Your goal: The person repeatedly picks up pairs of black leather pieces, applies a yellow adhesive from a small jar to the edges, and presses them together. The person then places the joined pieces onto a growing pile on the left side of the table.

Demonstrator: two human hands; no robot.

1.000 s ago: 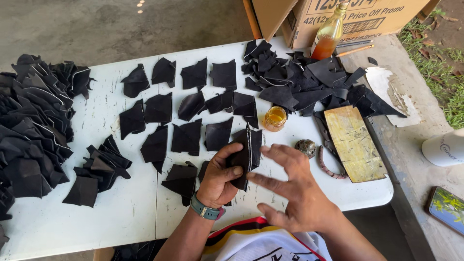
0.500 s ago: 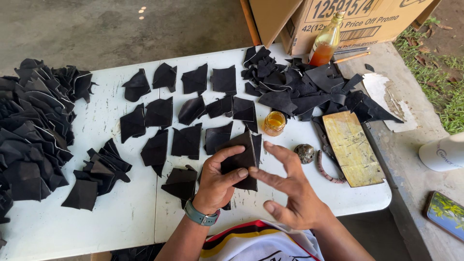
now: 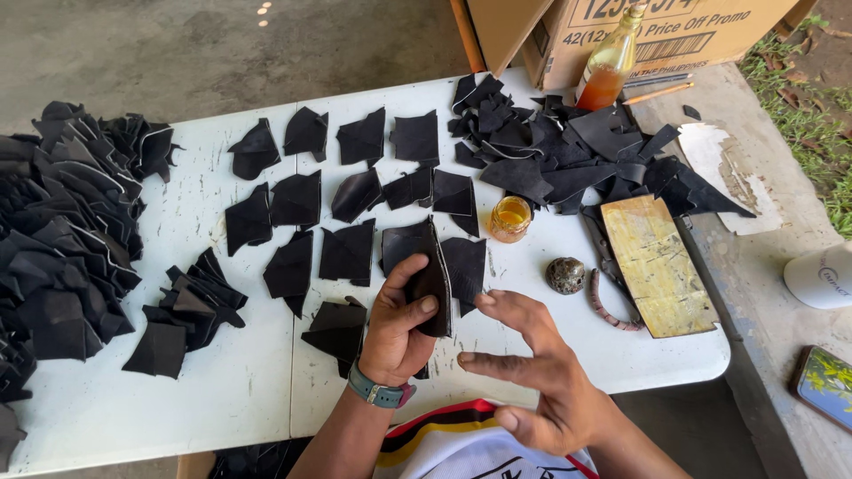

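- A folded piece of black leather-like material (image 3: 432, 282) is pinched upright in the left hand (image 3: 397, 330), thumb on the near face and fingers behind; it is held above the white plastic folding table (image 3: 231, 390), just left of the small glass jar of amber liquid (image 3: 510, 218), which serves here as the landmark.
- The piece is probably kept on edge so that its folded seam can be pressed or checked.
- The right hand (image 3: 532, 377) is held open below the jar, fingers spread and slightly bent; nothing is gripped by it, and it is just beside the piece without touching it.
- Left of the jar, flat black cut pieces (image 3: 348, 252) are laid in rows, apart from each other, perhaps for drying or sorting.
- Behind the jar a loose heap of black scraps (image 3: 568, 155) is seen; far left of it, a big pile of folded black pieces (image 3: 62, 239).
- Right of the jar lie a round dark stone-like ball (image 3: 565, 275) and a worn yellowish board (image 3: 657, 264).
- Behind the jar a bottle with orange liquid (image 3: 608, 66) and a brown cardboard box (image 3: 621, 31) are placed.
- The table stands on a grey concrete floor (image 3: 204, 44), with grass at the far right.
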